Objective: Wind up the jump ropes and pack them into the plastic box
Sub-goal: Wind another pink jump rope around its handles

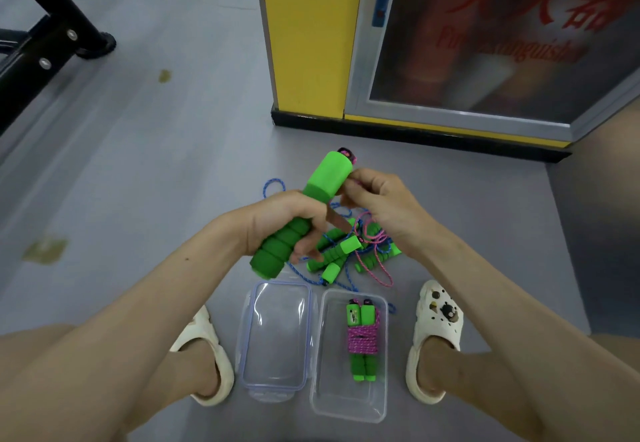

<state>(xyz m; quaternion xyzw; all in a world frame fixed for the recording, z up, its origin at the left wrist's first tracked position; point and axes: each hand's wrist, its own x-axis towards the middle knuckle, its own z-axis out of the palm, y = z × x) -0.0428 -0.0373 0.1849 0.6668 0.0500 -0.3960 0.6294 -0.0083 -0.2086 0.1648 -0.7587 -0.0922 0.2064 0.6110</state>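
A: Nearest first. What is between the feet?

B: A clear rectangular plastic box (pixel 347 405), open, on the grey floor (pixel 166 137). Inside, towards its far end, lies one wound jump rope (pixel 362 341): two green handles side by side, magenta cord wrapped round their middle. Just left of the box, its clear lid with a bluish seal (pixel 277 337) lies flat, the two almost touching.

A: Footwear?

B: A cream slide sandal (pixel 204 355) left of the lid, a cream clog with dark charms (pixel 438 324) right of the box.

A: Hands?

B: Both raised above the floor, beyond the box. The left hand (pixel 277 220) grips a green foam jump-rope handle (pixel 327 175) round its ribbed part, thick end tilted up and away, dark cap with pink at the tip. The right hand (pixel 377 199) has its fingers curled, tips pinched together just beside that thick end. It appears to pinch a thin pink cord (pixel 370 266); the contact itself is blurred.

A: Beneath them?

B: A loose tangle of ropes (pixel 346 251) on the floor, just beyond the box: several green handles, blue speckled cord (pixel 273 185) and the pink cord crossing one another.

A: Farther out?

B: A yellow pillar with a black skirting (pixel 308 43); to its right a grey-framed glass cabinet door with red lettering (pixel 485 43), blurred. Far left, a black metal frame with bolts (pixel 41 47).
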